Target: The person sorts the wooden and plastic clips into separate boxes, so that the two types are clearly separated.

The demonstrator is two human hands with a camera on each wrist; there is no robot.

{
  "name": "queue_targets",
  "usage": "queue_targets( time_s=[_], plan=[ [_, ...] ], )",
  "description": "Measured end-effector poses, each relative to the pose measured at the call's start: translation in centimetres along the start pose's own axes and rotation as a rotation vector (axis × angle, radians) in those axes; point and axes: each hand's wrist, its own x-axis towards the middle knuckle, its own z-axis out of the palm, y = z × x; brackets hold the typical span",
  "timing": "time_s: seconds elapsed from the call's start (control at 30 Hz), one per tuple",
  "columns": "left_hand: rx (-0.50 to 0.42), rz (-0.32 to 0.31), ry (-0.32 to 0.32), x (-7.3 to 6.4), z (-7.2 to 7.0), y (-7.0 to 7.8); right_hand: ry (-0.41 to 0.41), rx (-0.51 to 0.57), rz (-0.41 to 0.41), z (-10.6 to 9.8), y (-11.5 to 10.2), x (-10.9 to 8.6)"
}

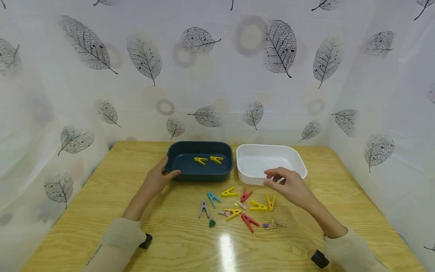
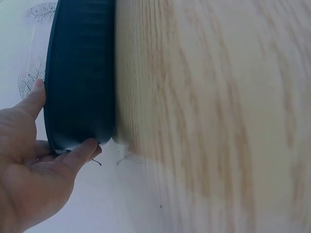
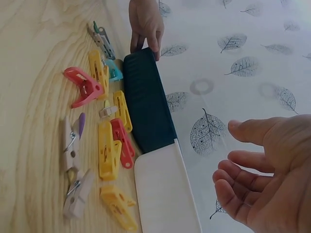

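Note:
My left hand (image 1: 157, 177) grips the left end of a dark blue plastic bin (image 1: 204, 176), thumb and fingers spread over its corner. Inside that bin lie two yellow clothespins (image 1: 216, 159). My right hand (image 1: 289, 186) hovers by the front rim of a white bin (image 1: 244, 178), fingers loosely bent with nothing between them. On the table in front of the bins are scattered more clothespins: several yellow ones (image 1: 259, 206), two red ones (image 1: 249, 222), a light blue one (image 1: 213, 198), a grey one (image 1: 203, 209) and several small wooden ones (image 3: 70, 145).
The wooden table (image 1: 176, 241) carries both bins side by side toward its back edge. A pale curtain (image 1: 217, 83) with a leaf print hangs behind and on both sides. Beside the grey clothespin is a small dark green piece (image 1: 212, 223).

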Motion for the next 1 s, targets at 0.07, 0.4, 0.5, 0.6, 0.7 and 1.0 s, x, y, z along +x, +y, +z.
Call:
queue_targets(
  time_s=[0.07,0.4,0.5,0.6,0.7,1.0],
  plan=[
    [0.004,0.001,-0.001,0.0,0.0,0.0,-0.009,0.003,0.011,-0.1,0.4,-0.4],
    [0.014,-0.003,0.0,-0.1,-0.1,0.1,-0.023,0.025,0.058,-0.7,1.8,-2.1],
    [0.007,0.0,0.0,0.0,-0.1,0.0,-0.031,0.032,0.067,-0.7,2.4,-2.5],
    [0.002,0.0,0.0,0.0,0.0,-0.1,-0.036,0.034,0.072,-0.6,3.1,-2.8],
    [0.005,0.001,0.002,0.0,0.0,-0.1,-0.034,0.036,0.078,-0.4,3.8,-3.1],
    [0.019,0.01,0.005,0.0,0.0,0.0,-0.043,0.039,0.081,0.8,5.5,-3.8]
  ],
)
